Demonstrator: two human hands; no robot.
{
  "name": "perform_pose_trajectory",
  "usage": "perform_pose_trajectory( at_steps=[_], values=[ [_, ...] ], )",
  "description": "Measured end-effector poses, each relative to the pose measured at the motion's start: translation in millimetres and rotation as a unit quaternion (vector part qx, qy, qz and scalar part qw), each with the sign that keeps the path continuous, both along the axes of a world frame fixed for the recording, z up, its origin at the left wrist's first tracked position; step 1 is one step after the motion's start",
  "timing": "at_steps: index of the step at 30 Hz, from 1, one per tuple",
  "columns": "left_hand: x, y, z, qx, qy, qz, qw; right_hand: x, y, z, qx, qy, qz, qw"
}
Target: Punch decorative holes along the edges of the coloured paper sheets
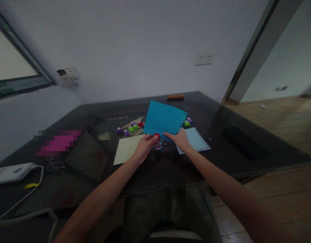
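left hand [144,145]: fingers closed around a small red punch [157,136], pinching it onto the lower edge of the blue sheet
right hand [180,139]: fingers closed on the same lower edge of the blue sheet [162,119], just right of the punch, holding the paper tilted up off the table
blue sheet: held above the dark glass table [94,162], with a row of punched holes along its right edge
risk, slip: the sheet is gripped only along one edge and stands free, so I judge it may sag or twist in the punch and the next hole may land out of line
risk, tear: a hole placed too near the border or too close to another could rip through
risk, scatter: loose confetti [159,145] lies under the hands; a sweep of a wrist would likely push it across the glass
count, sheets: three, the blue one in hand, a pale yellow sheet [126,148] lying left, a light blue sheet [197,140] with holed edges lying right
count, punches: about nine; one red in hand, six in a cluster [130,128] of purple, green and red behind the yellow sheet, two [187,122] right of the held sheet
count, confetti: too small to number
further out: white device with cable [10,172] at far left, dark flat object [245,143] at right, brown bar [175,97] at the far edge
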State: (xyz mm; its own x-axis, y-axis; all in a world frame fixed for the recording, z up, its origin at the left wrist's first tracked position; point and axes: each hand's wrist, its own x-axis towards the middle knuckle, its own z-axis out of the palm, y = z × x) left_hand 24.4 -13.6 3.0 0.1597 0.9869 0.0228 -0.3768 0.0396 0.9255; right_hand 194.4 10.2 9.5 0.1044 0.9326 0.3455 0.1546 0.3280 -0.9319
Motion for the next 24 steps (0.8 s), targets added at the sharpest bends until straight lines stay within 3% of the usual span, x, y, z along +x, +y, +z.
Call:
perform_pose_trajectory(
  at_steps=[14, 24],
  values=[
    [-0.6, 0.0, -0.8, 0.009, 0.004, 0.004, 1.0, -0.9, -1.0, 0.7, 0.026, 0.006, 0.016, 1.0],
    [0.6, 0.4, 0.5, 0.008, 0.005, 0.018, 1.0, -1.4, -0.6, -0.6, 0.005, 0.012, 0.006, 1.0]
  ],
)
